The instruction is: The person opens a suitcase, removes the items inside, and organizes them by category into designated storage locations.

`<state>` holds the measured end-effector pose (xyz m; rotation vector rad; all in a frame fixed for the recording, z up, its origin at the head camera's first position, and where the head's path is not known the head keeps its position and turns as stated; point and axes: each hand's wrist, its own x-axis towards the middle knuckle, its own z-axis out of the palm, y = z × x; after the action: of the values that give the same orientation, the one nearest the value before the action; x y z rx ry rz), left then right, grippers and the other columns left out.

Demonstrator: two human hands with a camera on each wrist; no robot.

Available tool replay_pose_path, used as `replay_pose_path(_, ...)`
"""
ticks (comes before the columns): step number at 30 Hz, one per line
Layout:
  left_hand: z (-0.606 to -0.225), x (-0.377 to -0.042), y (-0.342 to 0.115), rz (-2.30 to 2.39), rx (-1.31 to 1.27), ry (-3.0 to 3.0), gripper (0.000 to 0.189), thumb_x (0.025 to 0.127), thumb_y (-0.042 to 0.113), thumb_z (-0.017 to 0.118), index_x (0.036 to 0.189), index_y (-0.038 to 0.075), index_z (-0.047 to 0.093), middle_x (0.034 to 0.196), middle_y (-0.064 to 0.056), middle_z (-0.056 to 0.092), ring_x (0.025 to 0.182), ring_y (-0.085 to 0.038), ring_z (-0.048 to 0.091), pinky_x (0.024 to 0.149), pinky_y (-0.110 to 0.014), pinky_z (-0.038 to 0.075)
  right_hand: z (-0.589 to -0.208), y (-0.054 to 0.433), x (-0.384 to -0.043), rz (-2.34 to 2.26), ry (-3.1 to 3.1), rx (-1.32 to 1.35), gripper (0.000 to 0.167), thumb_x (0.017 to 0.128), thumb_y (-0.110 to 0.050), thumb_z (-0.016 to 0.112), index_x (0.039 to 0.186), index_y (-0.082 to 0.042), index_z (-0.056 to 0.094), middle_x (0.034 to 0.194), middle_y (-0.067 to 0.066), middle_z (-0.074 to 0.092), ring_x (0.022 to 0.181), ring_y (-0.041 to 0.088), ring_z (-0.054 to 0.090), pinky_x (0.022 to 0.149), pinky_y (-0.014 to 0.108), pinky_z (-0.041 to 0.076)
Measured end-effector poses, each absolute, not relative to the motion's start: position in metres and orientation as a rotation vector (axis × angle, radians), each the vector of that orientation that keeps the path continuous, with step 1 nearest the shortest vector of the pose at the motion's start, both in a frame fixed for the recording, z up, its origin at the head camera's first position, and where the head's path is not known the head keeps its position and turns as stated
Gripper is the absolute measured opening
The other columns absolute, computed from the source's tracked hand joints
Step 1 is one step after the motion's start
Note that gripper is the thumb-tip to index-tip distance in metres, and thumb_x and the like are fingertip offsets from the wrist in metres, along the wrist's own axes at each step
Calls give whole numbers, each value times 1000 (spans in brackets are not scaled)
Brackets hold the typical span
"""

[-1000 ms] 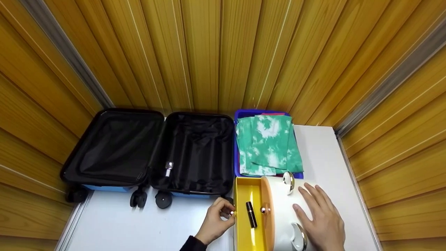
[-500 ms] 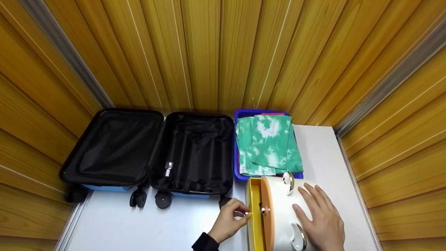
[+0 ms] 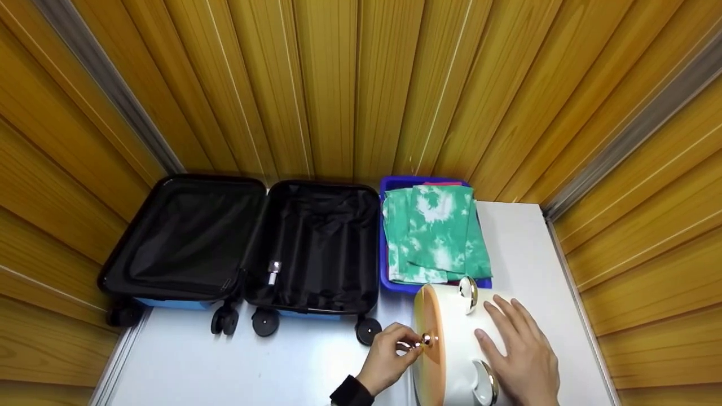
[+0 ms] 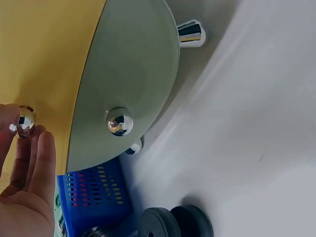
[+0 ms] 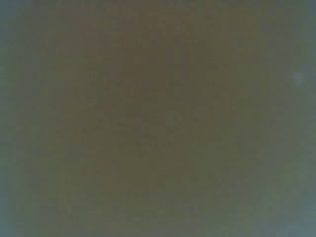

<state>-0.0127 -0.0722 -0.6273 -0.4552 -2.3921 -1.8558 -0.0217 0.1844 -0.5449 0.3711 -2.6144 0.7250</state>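
Note:
A small white cabinet [image 3: 459, 338] with rounded drawer fronts lies at the lower right in the head view. My left hand [image 3: 389, 355] pinches the shiny round knob [image 4: 25, 121] of its yellow drawer [image 4: 49, 54], which is flush with the cabinet. Beside it in the left wrist view is a grey-green drawer front [image 4: 133, 64] with its own metal knob [image 4: 120, 122]. My right hand [image 3: 524, 355] rests on the white body with fingers spread and straight, between two gold-edged feet [image 3: 468, 294]. The right wrist view is a dark blur. The drawer's inside is hidden.
An open black-lined suitcase [image 3: 321, 248] lies at the left, its wheels [image 3: 265, 321] toward me. A blue basket [image 3: 385, 282] holding folded green-and-white cloth [image 3: 437, 237] stands behind the cabinet. Wooden-panel walls [image 3: 338, 84] enclose the white table [image 3: 237, 366].
My left hand has moved right, pushing the yellow drawer from pulled out to closed. The dark tube inside it has gone out of sight. My right hand has stayed on the cabinet.

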Motion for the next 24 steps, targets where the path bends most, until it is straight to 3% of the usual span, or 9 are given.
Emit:
replay_pose_path(5,-628,-13,-75,-1792,-470,-2446,10,93,8,75,102,12,75,99,1,69,89,-6,69,72,-25,59,-544,186,-21,717,-2617,363,55,85,-27,79,138,-15,67,147,9,60,137,41,50,101,63,44)
replay_pose_path(12,-636,-16,-81,-1804,-314,-2556,32,96,14,68,127,6,70,105,0,72,96,-10,66,74,-31,54,-544,186,-21,710,-2621,364,55,86,-27,79,138,-15,67,147,8,60,138,40,50,101,62,44)
replay_pose_path(18,-654,-15,-85,-1652,-258,-2751,31,88,10,73,118,5,72,104,-7,68,95,-24,65,78,-26,50,-545,185,-21,714,-2621,375,55,86,-27,79,139,-16,67,148,7,60,138,39,49,103,61,43)
replay_pose_path(24,-668,-14,-82,-1780,-239,-2774,23,83,4,75,106,6,71,99,-5,66,85,-21,65,76,-25,52,-546,183,-21,714,-2598,386,55,85,-27,79,138,-15,68,147,7,61,138,39,50,104,60,42)
